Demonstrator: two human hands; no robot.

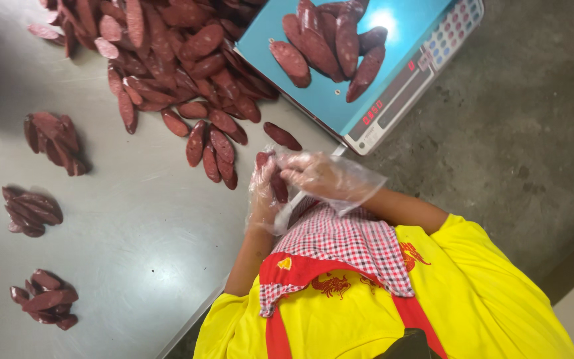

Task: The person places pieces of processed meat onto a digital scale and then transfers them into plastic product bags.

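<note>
Right at the table's edge, both hands work close together, each inside a loose clear plastic glove. The left hand is curled around 1 dark red sausage, gripping it upright. The right hand sits just beside it, its fingers bent in towards the top of that same sausage; the crinkled glove hides whether they actually pinch it, so I cannot tell.

Beyond the hands, a big pile of the same sausages spreads over the steel table, with its nearest strays lying just past the fingertips. 1 loose piece lies between the pile and the scale. The scale stands to the right of the pile and hangs partly over the table's edge. Its teal platter carries a small stack of sausages, and its display faces the person.

Well apart to the left lie 3 small heaps, set in a column: a far heap, a middle heap and a near heap.

A red-checked cloth over a yellow shirt fills the lower frame, with grey concrete floor to the right.
</note>
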